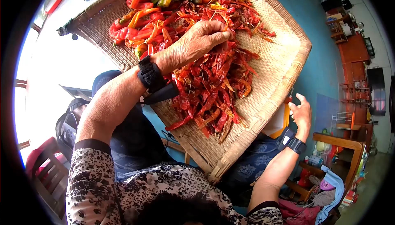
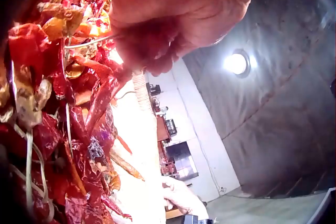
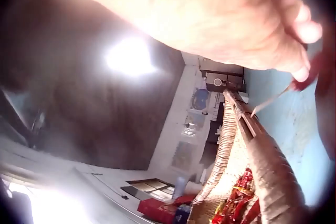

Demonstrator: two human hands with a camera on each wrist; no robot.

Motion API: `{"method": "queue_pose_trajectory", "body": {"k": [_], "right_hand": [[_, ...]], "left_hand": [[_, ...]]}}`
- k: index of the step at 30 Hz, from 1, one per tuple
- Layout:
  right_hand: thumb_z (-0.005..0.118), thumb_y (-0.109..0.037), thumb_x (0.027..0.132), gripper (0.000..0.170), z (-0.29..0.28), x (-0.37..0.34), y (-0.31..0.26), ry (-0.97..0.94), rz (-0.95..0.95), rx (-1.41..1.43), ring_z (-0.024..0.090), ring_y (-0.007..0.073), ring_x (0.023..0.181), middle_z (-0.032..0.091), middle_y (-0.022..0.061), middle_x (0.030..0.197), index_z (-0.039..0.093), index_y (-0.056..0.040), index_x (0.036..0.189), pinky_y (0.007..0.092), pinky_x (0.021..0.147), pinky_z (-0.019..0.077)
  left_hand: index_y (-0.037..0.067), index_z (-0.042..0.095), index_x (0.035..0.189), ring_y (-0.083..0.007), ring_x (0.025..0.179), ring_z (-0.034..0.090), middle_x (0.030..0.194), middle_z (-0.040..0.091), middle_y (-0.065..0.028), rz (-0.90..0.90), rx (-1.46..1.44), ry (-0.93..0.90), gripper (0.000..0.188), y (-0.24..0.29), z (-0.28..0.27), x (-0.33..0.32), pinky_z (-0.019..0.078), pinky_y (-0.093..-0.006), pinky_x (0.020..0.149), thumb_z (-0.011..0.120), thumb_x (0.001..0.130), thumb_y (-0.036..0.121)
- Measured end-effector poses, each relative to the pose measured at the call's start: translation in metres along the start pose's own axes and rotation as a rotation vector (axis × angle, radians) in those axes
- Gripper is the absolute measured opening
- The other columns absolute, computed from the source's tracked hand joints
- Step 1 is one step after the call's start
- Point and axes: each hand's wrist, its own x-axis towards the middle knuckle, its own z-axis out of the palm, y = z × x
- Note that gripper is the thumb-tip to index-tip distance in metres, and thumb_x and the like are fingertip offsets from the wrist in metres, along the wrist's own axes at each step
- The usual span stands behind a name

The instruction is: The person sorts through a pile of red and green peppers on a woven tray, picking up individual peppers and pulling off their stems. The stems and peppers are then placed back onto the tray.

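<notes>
A woven tray (image 1: 284, 56) holds a heap of wrinkled dried red peppers (image 1: 214, 89). Over the heap's upper part, the left hand (image 1: 197, 42) has its fingers curled and pinches a red pepper; in the left wrist view a thin stem (image 2: 89, 43) sticks out from under that hand (image 2: 184, 8). Beyond the tray's right rim is the right hand (image 1: 302, 116). In the right wrist view this hand (image 3: 210, 19) pinches a small red pepper (image 3: 303, 81), its pale stem pointing toward the rim (image 3: 273, 166); its fingers partly hide it.
Glossy red, orange and green peppers (image 1: 144, 32) lie at the tray's upper left. The tray rests over the person's lap. A wooden chair (image 1: 51, 163) stands at left; a wooden frame (image 1: 337, 140) with cloths and bags is at lower right. Shelves and furniture line the far right.
</notes>
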Motion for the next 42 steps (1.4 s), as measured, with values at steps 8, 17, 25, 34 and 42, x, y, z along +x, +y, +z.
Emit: {"method": "queue_pose_trajectory", "body": {"k": [8, 17, 25, 34, 42], "right_hand": [[0.066, -0.013, 0.085, 0.033, 0.013, -0.005, -0.071, 0.505, -0.496, 0.147, 0.065, 0.0292, 0.077, 0.068, 0.0144, 0.084, 0.06, -0.0058, 0.117, 0.0352, 0.069, 0.0513], [0.065, -0.005, 0.083, 0.037, 0.078, -0.009, -0.145, -0.006, -0.913, -0.063, 0.063, 0.0354, 0.1, 0.063, 0.0237, 0.11, 0.055, 0.0024, 0.118, 0.0404, 0.085, 0.0501], [0.052, -0.011, 0.095, 0.024, 0.056, -0.027, -0.131, -0.121, -0.668, 0.397, 0.055, 0.009, 0.066, 0.061, 0.0032, 0.077, 0.059, -0.0009, 0.115, 0.0237, 0.062, 0.0474], [0.048, -0.024, 0.099, 0.028, 0.003, -0.011, -0.042, 0.298, -0.419, 0.509, 0.051, 0.0044, 0.061, 0.059, -0.0017, 0.075, 0.061, -0.0051, 0.115, 0.0192, 0.051, 0.0412], [0.064, -0.026, 0.085, 0.035, 0.001, -0.005, 0.007, 0.196, -0.137, -0.322, 0.059, 0.0384, 0.091, 0.065, 0.0167, 0.098, 0.06, -0.0096, 0.116, 0.046, 0.084, 0.0468]], "left_hand": [[0.005, 0.058, 0.093, -0.0055, 0.071, 0.052, 0.077, 0.056, 0.003, -0.014, 0.003, 0.008, 0.024, -0.001, -0.001, -0.001, 0.0478, -0.0239, 0.07, 0.051, 0.1, 0.027], [0.005, 0.059, 0.09, -0.0044, 0.065, 0.049, 0.071, 0.054, 0.0038, 0.049, 0.067, 0.03, 0.027, 0.014, 0.0, -0.014, 0.0421, -0.0214, 0.058, 0.052, 0.099, 0.03], [0.005, 0.06, 0.089, -0.0033, 0.066, 0.049, 0.071, 0.053, 0.005, 0.089, 0.103, 0.069, 0.026, 0.007, -0.005, -0.01, 0.0429, -0.0208, 0.059, 0.055, 0.098, 0.029], [0.006, 0.061, 0.091, -0.004, 0.066, 0.052, 0.073, 0.057, 0.0034, 0.043, 0.074, -0.001, 0.026, -0.001, 0.008, -0.002, 0.0427, -0.0206, 0.058, 0.052, 0.099, 0.029], [0.005, 0.061, 0.095, -0.0036, 0.067, 0.052, 0.074, 0.058, 0.0032, 0.01, 0.071, -0.024, 0.024, 0.004, 0.007, -0.003, 0.0432, -0.0204, 0.059, 0.052, 0.099, 0.028]]}}
